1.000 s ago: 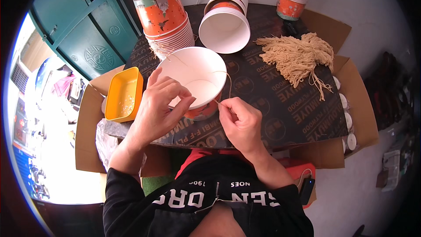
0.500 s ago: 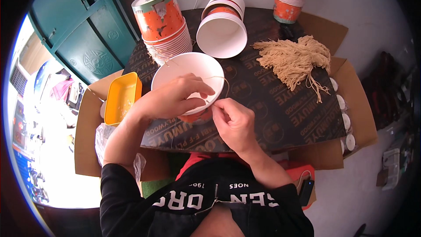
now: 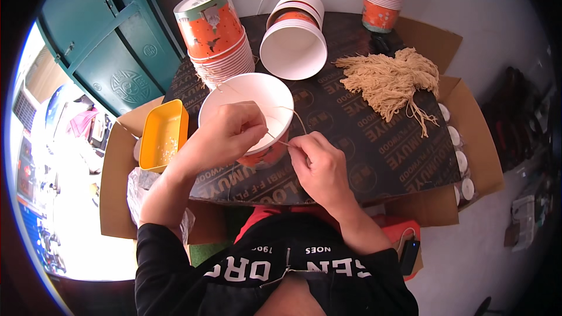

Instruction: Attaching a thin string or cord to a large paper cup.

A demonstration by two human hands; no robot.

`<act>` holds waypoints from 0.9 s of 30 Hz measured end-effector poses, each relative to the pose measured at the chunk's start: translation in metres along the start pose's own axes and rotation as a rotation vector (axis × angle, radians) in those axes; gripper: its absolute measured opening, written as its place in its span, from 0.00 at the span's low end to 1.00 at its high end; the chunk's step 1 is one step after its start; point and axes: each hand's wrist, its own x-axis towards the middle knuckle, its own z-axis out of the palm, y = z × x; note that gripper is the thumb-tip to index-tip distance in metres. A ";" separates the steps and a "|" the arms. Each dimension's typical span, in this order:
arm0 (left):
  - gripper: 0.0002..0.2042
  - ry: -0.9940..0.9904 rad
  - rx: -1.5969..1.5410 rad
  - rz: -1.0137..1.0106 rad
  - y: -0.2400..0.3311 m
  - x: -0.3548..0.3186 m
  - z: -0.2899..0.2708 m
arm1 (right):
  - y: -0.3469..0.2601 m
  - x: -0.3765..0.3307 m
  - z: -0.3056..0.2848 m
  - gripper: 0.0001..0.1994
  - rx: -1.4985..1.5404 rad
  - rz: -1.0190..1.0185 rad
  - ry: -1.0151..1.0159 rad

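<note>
Close to my chest, at the near edge of the dark round table (image 3: 374, 158), my right hand (image 3: 321, 164) pinches a thin tan string (image 3: 293, 118) between thumb and fingertips, while my left hand (image 3: 225, 134) curls over the near rim of the white paper bowl (image 3: 234, 96), fingers closed on the same string where it crosses the bowl. Beyond the bowl stand a tilted stack of orange cups (image 3: 213, 35) and a stack of bowls on its side (image 3: 293, 47), with a bundle of tan strings (image 3: 389, 79) to the right and a yellow tray (image 3: 164, 134) on a cardboard flap to the left.
</note>
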 end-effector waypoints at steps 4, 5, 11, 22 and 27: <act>0.06 0.022 -0.307 -0.096 0.009 -0.004 0.007 | -0.003 0.003 0.000 0.02 0.027 -0.048 0.017; 0.05 0.013 -0.387 -0.119 0.010 -0.004 0.008 | -0.004 0.003 0.000 0.02 0.026 -0.051 0.016; 0.05 -0.076 -0.642 -0.240 0.005 0.006 0.006 | -0.001 0.004 0.000 0.02 0.040 -0.053 -0.002; 0.03 -0.109 -0.695 -0.229 0.004 0.008 0.010 | -0.012 0.057 -0.026 0.12 0.147 -0.366 -0.004; 0.04 -0.115 -0.644 -0.080 -0.003 0.010 0.014 | -0.021 0.079 -0.020 0.14 0.231 -0.483 -0.197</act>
